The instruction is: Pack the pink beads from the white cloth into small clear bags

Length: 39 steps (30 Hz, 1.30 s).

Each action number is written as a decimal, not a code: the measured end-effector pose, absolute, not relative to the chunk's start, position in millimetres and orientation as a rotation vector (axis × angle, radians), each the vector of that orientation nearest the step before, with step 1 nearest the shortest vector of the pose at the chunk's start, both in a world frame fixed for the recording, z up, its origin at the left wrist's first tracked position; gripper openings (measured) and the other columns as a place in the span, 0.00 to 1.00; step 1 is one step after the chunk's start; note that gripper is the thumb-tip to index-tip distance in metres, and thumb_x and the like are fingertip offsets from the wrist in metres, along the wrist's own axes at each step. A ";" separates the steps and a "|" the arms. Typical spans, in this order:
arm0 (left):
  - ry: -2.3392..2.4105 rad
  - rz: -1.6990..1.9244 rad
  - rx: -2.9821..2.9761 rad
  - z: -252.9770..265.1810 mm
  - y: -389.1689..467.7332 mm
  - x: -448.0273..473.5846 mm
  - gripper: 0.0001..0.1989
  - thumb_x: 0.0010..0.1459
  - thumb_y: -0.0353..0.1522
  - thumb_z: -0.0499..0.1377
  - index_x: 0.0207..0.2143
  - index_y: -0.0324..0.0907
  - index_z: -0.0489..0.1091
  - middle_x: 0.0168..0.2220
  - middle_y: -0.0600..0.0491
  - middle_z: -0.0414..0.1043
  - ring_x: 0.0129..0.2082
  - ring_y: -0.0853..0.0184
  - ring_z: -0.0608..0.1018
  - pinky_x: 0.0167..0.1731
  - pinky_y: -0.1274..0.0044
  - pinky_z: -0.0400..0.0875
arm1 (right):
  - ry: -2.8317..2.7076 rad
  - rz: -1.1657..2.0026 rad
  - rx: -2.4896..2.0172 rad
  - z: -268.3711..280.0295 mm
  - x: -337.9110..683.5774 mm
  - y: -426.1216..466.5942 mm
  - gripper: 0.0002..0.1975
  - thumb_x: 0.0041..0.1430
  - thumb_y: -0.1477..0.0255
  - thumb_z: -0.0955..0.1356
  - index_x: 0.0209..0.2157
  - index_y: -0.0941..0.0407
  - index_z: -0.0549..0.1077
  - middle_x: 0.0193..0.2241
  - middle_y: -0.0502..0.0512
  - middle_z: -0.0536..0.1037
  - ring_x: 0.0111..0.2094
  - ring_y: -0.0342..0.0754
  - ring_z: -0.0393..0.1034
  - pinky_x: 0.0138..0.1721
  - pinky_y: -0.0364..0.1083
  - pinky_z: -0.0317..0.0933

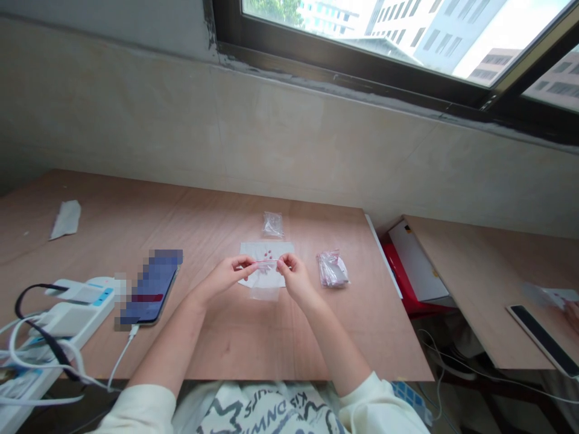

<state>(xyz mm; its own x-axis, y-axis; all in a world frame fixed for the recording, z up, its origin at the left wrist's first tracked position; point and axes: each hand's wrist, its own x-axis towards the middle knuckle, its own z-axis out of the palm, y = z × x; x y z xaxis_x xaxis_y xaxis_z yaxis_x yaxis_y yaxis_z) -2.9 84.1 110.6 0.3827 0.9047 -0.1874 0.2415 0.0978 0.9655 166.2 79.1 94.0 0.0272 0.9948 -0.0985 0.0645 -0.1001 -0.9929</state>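
Between my two hands a small clear zip bag with a red strip along its top edge [266, 263] is stretched level. My left hand [233, 271] is closed on its left end, and my right hand [293, 274] pinches the right end. Below the hands lies a white paper sheet [248, 248] with several small red pieces [268, 253] on it. A clear plastic piece [265, 294] overlaps the sheet's near edge. Whether anything is inside the held bag cannot be made out.
Behind the sheet lies a clear bag [272, 224]; to the right, a stack of pink-edged bags [333, 269]. A charging phone [151, 289], a power strip [85, 307] with cables and a paper scrap [66, 219] lie left. Another person's hand [572, 313] shows at a second table [479, 271].
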 end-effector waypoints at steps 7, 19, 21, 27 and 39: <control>1.123 0.810 1.400 107.6 86.5 0.4 0.10 0.46 0.37 0.55 0.24 0.38 0.66 0.23 0.56 0.64 0.25 0.71 0.67 0.25 0.80 0.59 | -1.158 1.389 -1.279 100.8 166.5 74.2 0.09 0.43 0.66 0.65 0.20 0.58 0.65 0.20 0.48 0.68 0.25 0.41 0.60 0.32 0.42 0.52; 1.072 0.718 1.422 118.9 89.6 14.0 0.11 0.47 0.38 0.53 0.24 0.38 0.64 0.20 0.59 0.59 0.21 0.75 0.62 0.21 0.82 0.56 | -1.076 1.428 -1.266 99.6 163.3 84.7 0.07 0.38 0.70 0.67 0.18 0.58 0.66 0.17 0.47 0.68 0.22 0.40 0.59 0.28 0.42 0.51; 1.084 0.763 1.442 116.4 87.9 15.7 0.11 0.48 0.38 0.52 0.23 0.38 0.64 0.21 0.58 0.61 0.23 0.73 0.64 0.24 0.81 0.57 | -1.064 1.501 -1.218 100.4 161.9 81.8 0.08 0.39 0.68 0.67 0.20 0.58 0.68 0.20 0.49 0.70 0.25 0.41 0.62 0.31 0.42 0.53; 1.082 0.718 1.465 109.9 83.1 23.4 0.11 0.49 0.38 0.51 0.22 0.39 0.62 0.21 0.58 0.60 0.23 0.73 0.64 0.23 0.81 0.57 | -0.908 1.576 -1.225 102.3 158.6 76.6 0.10 0.34 0.68 0.69 0.16 0.58 0.64 0.17 0.47 0.69 0.23 0.41 0.62 0.31 0.43 0.53; 1.091 0.662 1.378 114.5 91.9 14.4 0.13 0.47 0.40 0.53 0.22 0.38 0.62 0.19 0.59 0.58 0.20 0.74 0.62 0.20 0.82 0.54 | -0.927 1.595 -1.151 104.0 168.2 86.7 0.13 0.39 0.65 0.68 0.14 0.58 0.63 0.17 0.48 0.67 0.21 0.39 0.59 0.26 0.41 0.50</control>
<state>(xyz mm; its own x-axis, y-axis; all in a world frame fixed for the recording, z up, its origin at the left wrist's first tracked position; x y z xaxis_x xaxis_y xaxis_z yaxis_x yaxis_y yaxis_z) 14.4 91.9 114.5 0.3982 0.8913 -0.2169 0.2192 0.1372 0.9660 168.2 86.7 104.0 -0.1283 0.9575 -0.2582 -0.2501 -0.2831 -0.9259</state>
